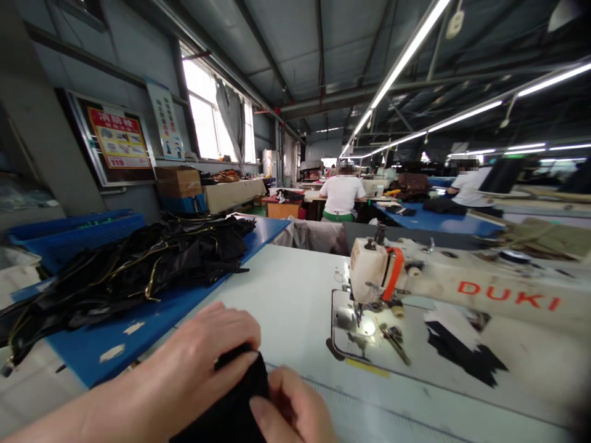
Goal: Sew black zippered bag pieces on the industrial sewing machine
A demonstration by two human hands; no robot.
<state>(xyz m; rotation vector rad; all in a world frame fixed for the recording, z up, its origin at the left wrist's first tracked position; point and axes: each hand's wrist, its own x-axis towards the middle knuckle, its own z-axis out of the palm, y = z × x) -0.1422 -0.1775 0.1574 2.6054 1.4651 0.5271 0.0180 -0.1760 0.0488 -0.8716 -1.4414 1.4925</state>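
Observation:
A piece of black fabric is held between my two hands over the front edge of the pale sewing table. My left hand grips its upper edge, thumb on the near side and fingers curled behind. On the fabric's right side, my right hand pinches the edge between thumb and bent fingers. The lower part of the cloth runs out of view at the bottom. To the right stands a white sewing machine with an orange guard, its needle area lit and apart from both hands.
Black fabric pieces with gold zippers lie heaped on a blue table at left. Black scraps rest under the machine arm. A blue basket stands far left. People in white shirts sit ahead.

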